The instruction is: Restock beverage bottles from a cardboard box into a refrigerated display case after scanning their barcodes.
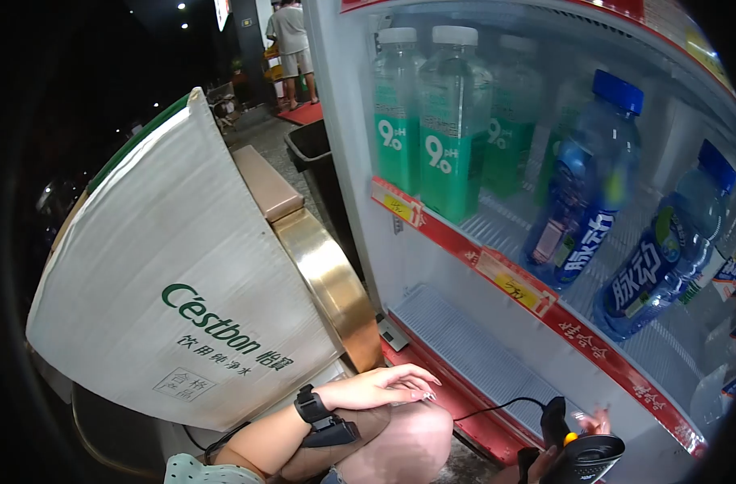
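Note:
My left hand rests on my bent knee with its fingers stretched out and nothing in them. A black strap with a small dark device is around that wrist. At the lower right, my right hand is partly hidden and smeared by motion around a black handheld barcode scanner with an orange button. A thin black cable runs beside the scanner. In front of my hands stands a drinks fridge, its bottom shelf just beyond them.
Green drink bottles and two blue-capped bottles stand on the upper shelf, which has a red price strip. A white Cestbon box is at left, near a gold round object and a dark bin. Another person stands far back.

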The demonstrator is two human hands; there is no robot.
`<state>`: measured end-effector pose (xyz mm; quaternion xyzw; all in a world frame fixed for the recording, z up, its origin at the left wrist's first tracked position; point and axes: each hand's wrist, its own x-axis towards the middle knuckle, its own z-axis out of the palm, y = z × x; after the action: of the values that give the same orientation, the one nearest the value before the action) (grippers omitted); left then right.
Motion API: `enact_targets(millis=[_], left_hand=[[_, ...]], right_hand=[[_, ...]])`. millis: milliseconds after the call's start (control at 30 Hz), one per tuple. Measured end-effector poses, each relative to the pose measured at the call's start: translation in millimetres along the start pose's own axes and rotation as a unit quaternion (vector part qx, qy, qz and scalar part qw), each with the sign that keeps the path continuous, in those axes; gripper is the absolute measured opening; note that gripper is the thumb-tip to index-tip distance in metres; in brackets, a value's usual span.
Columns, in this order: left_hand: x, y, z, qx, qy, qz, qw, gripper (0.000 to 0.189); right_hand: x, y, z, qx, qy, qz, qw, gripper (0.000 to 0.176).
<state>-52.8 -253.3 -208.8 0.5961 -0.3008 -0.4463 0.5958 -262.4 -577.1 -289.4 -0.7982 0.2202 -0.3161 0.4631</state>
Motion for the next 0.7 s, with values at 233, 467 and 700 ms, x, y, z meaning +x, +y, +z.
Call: enact_targets(millis=[233,467,700], left_hand=[[-0.5,9.3,3.7,0.013,0.019,-0.019,1.0,0.035],[-0.3,15.0,4.8,0.002,0.006,-0.019,1.0,0.035],[-2.0,7.2,2.5,0.069,0.015,-0.021,0.997,0.035]], right_hand=[[40.2,-84.7,24.3,-0.384,0.338,-0.37,0.775,0.04],[40.4,-84.3,15.6,-0.457,0.307,-0.256,0.794,0.051],[53.6,-76.2,4.2,-0.529,0.296,-0.183,0.774,0.046]])
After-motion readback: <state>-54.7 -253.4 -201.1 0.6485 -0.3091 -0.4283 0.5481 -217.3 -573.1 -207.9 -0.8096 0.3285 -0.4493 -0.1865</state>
